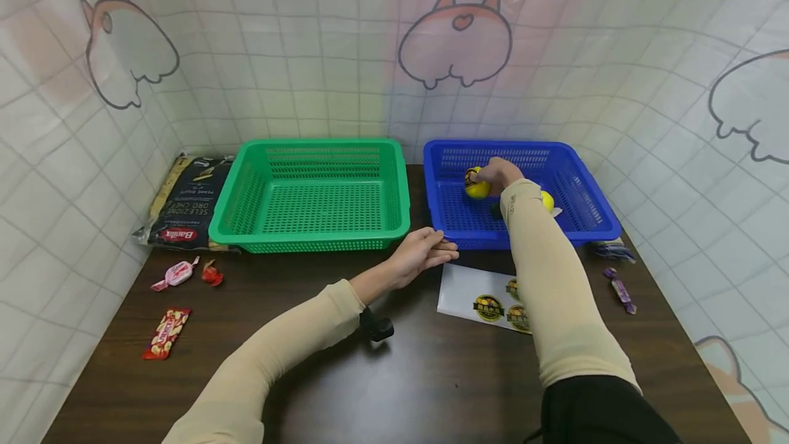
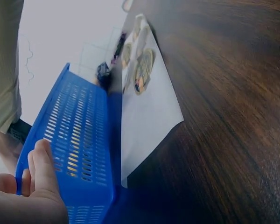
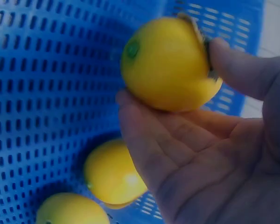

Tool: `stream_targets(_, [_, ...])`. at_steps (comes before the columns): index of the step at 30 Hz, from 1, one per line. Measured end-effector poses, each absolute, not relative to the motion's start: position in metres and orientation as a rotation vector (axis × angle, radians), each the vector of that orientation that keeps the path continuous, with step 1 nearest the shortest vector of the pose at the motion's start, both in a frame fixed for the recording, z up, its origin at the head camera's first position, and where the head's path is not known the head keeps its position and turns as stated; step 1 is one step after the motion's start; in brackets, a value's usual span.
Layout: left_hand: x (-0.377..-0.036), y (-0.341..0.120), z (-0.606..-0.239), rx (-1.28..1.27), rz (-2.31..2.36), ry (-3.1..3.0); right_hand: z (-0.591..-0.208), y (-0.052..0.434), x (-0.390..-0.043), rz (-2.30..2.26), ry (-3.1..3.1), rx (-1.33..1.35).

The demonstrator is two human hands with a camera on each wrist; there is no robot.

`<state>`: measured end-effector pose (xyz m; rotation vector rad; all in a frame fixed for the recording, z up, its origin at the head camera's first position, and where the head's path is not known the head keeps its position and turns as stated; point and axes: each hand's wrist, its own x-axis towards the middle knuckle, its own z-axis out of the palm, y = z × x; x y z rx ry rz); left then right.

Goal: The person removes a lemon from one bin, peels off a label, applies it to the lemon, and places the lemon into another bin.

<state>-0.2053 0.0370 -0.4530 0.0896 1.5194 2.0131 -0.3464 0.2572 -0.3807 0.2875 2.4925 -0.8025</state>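
Observation:
My right hand (image 1: 501, 173) is inside the blue basket (image 1: 524, 235) and holds a lemon (image 3: 165, 65) between thumb and fingers. The thumb lies against a dark sticker (image 1: 472, 177) on the lemon's side. Other lemons (image 3: 115, 172) lie on the basket floor below that hand. With thumb and fingers, my left hand (image 1: 425, 255) pinches the near left rim of the basket, as the left wrist view (image 2: 39, 186) also shows. Just in front of the basket lies a white sheet (image 1: 459, 286) with round black-and-gold stickers, partly hidden by my right arm.
Left of the blue basket stands a green basket (image 1: 308, 235). A black Barilla pasta bag (image 1: 191, 197) leans beside it. Wrapped candies (image 1: 179, 273) and a red snack packet (image 1: 168, 333) lie at left. A purple-wrapped candy (image 1: 620, 290) and a dark packet (image 1: 611, 251) lie at right.

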Motion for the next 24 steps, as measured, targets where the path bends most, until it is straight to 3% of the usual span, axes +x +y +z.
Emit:
stream_targets(5, [-0.204,0.04,-0.455,0.095,1.997,1.519,-0.398,0.264,-0.349,-0.558,2.542,0.24])
stream_targets(14, [-0.205,0.042,-0.459,0.186,1.925,1.616,-0.403,0.275,-0.348,-0.607,2.575,0.283])
stream_targets(24, [-0.182,-0.003,-0.461,0.616,1.429,2.177,-0.344,0.255,-0.309,-0.475,2.781,0.021])
